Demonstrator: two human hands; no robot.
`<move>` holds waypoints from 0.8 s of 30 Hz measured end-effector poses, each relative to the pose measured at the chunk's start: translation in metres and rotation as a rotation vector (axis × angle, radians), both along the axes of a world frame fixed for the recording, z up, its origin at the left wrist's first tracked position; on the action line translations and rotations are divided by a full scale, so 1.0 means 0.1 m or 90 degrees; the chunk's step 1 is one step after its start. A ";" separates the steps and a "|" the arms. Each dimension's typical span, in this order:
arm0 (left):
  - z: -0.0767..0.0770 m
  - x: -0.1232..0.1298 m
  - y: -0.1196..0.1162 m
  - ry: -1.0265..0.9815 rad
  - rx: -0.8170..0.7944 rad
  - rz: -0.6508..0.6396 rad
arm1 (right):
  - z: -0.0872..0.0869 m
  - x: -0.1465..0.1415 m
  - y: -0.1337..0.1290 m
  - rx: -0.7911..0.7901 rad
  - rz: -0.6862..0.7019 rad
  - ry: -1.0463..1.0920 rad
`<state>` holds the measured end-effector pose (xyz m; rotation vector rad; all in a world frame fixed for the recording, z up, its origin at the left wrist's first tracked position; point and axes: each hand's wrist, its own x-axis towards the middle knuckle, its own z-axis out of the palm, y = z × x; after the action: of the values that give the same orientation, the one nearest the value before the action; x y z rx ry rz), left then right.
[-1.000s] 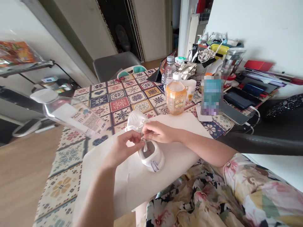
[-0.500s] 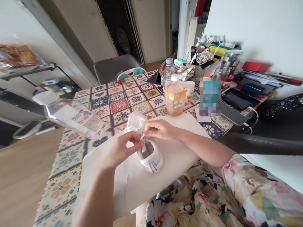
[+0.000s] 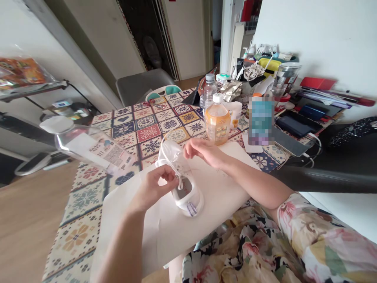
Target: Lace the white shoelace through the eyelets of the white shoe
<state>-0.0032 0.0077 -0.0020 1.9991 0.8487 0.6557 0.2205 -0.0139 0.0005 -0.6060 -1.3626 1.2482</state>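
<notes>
A white shoe (image 3: 194, 198) lies on a white sheet in front of me, its toe pointing away and its heel, with purple stripes, toward me. My left hand (image 3: 157, 182) is closed in a pinch on the white shoelace (image 3: 180, 182) above the shoe opening. One length of the lace arcs loosely up over the toe. My right hand (image 3: 204, 152) is just right of the toe, raised off the shoe, with loosely bent fingers and nothing visible in them.
The white sheet (image 3: 224, 184) covers the near part of a patterned tablecloth (image 3: 147, 135). A clear bottle (image 3: 91, 143) tilts at left. An orange-labelled bottle (image 3: 217, 122) stands beyond my right hand, near a phone (image 3: 290, 141) with cables. Clutter fills the table's right end.
My right hand has come off the lace and moved up and right from the shoe. A length of lace now swings free over the toe. My left hand keeps its pinch.
</notes>
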 end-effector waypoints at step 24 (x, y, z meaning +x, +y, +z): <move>-0.09 -0.03 0.01 -0.016 -0.039 0.015 | -0.08 -0.09 -0.05 0.133 0.099 -0.355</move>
<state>-0.0059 0.0088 -0.0114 1.9259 0.8684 0.6588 0.2116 -0.0192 -0.0076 -0.7423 -2.0085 1.0764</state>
